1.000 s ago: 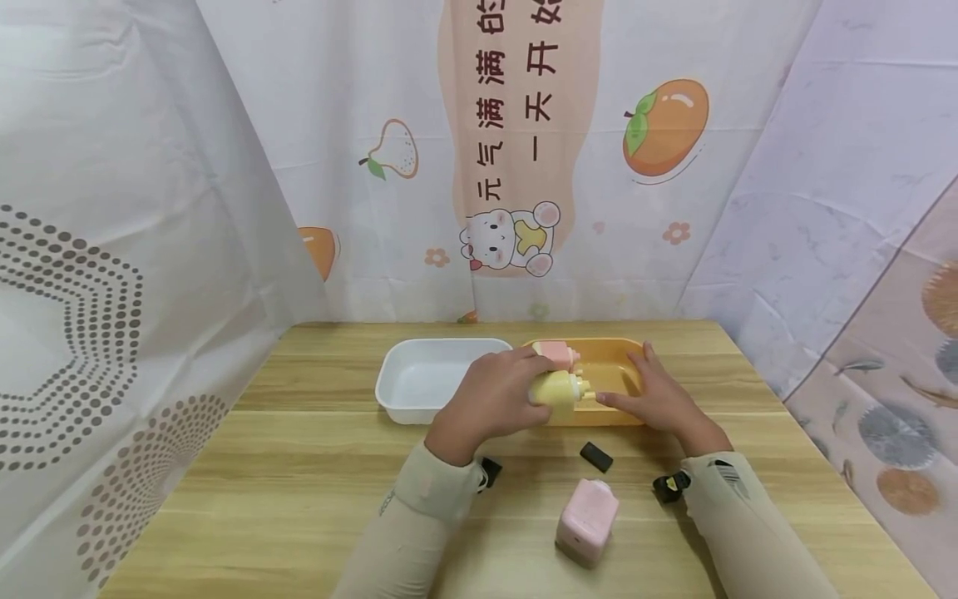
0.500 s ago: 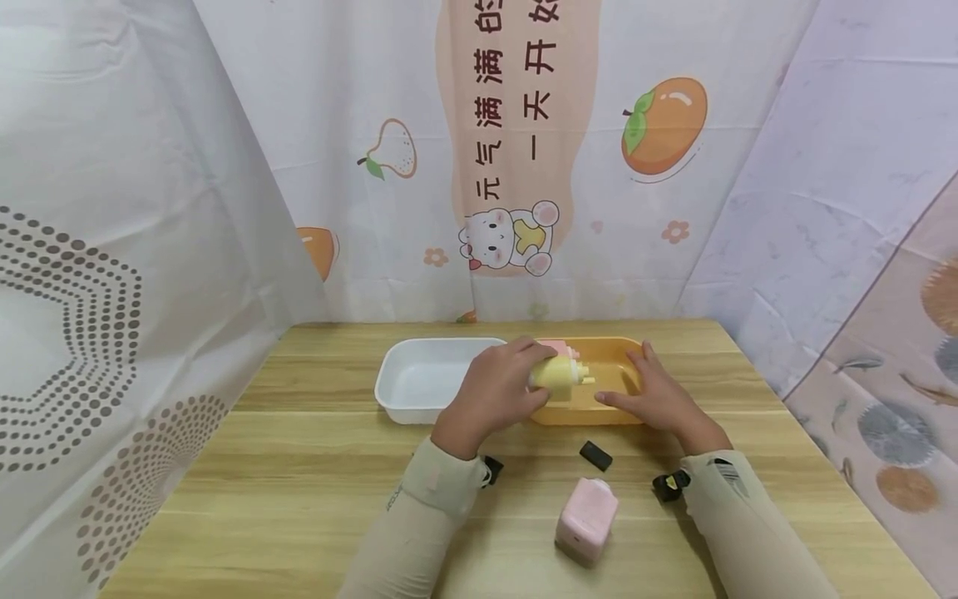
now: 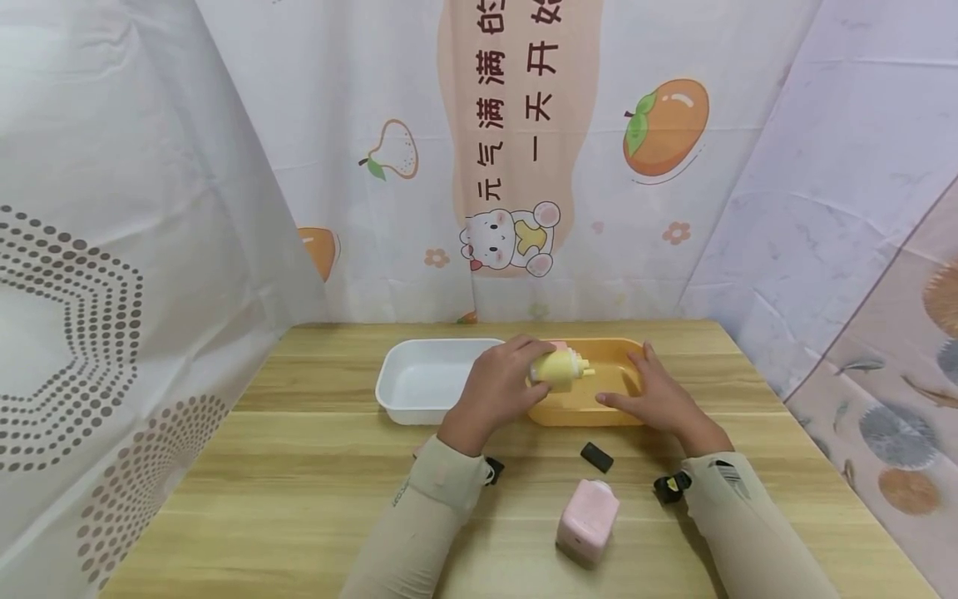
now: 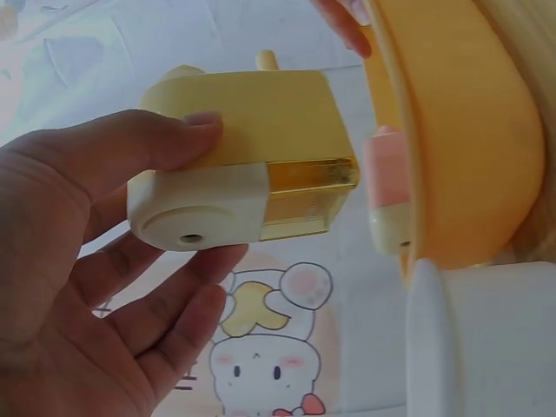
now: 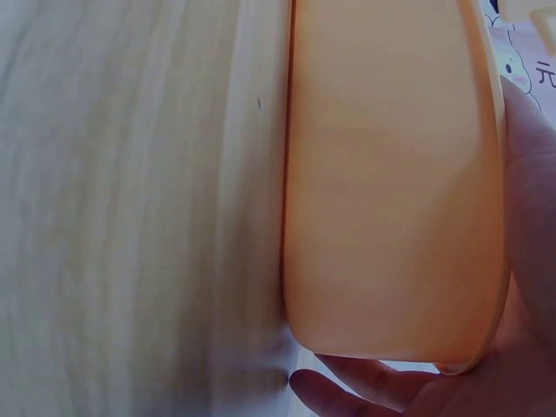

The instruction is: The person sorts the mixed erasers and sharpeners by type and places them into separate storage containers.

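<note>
My left hand (image 3: 496,384) holds a yellow hand-crank pencil sharpener (image 3: 554,372) over the left part of the orange tray (image 3: 584,418). In the left wrist view the thumb lies on the yellow sharpener (image 4: 269,113), its cream face with the pencil hole and clear shavings drawer showing. A pink pencil sharpener (image 4: 388,169) is inside the tray, mostly covered by the yellow one in the head view. My right hand (image 3: 662,401) grips the tray's right end; in the right wrist view its fingers wrap the end of the orange tray (image 5: 395,191).
A white tray (image 3: 397,413) stands directly left of the orange one. Nearer on the wooden table (image 3: 299,499) lie a small black block (image 3: 596,457) and another pink sharpener (image 3: 589,517). A patterned curtain (image 3: 374,249) hangs behind the table.
My left hand has shifted the yellow sharpener slightly back over the tray, so it covers more of the pink one. My right hand stays on the tray's end.
</note>
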Available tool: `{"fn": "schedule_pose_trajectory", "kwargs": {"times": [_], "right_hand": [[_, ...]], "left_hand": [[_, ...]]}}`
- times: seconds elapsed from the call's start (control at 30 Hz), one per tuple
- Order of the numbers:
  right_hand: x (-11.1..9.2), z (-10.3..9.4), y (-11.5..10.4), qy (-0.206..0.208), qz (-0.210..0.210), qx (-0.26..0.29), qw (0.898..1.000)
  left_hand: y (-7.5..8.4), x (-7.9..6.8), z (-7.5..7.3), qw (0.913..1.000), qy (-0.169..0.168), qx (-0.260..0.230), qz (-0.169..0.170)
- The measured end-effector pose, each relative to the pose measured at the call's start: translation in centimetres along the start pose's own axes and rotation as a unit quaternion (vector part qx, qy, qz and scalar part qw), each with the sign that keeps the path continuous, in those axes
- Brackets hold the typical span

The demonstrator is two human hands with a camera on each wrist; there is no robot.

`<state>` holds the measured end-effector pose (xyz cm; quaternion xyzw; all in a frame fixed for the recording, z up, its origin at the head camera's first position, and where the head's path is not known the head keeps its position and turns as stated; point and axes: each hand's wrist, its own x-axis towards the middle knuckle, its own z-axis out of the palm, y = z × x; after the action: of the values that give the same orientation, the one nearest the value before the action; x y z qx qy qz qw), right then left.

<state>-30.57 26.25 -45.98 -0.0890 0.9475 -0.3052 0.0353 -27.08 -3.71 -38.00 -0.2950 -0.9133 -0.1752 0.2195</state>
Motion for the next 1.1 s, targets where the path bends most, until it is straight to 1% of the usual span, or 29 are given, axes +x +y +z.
{"fn": "schedule_pose_trajectory", "kwargs": {"times": [0.23, 0.4, 0.67, 0.93, 1.1], "right_hand": [[-0.1, -0.2, -0.1, 0.001, -0.003, -0.001, 1.000], [-0.2, -0.5, -0.2, 0.003, -0.006, -0.004, 1.000], [-0.1, -0.4, -0.2, 0.004, -0.009, 0.001, 1.000], [-0.2, -0.2, -0.2, 0.000, -0.004, 0.001, 1.000], [-0.1, -0.3, -0.1, 0.001, -0.004, 0.002, 1.000]], "left_hand": [[-0.3, 0.1, 0.9, 0.9998, 0.004, -0.015, -0.009], [-0.3, 0.3, 1.6, 0.9998, -0.001, -0.017, -0.011], [-0.6, 0.3, 2.8, 0.9994, -0.012, -0.022, -0.024], [-0.9, 0.1, 4.2, 0.9996, -0.015, -0.018, -0.016], [-1.1, -0.1, 4.8, 0.9996, -0.020, -0.010, -0.018]]}}
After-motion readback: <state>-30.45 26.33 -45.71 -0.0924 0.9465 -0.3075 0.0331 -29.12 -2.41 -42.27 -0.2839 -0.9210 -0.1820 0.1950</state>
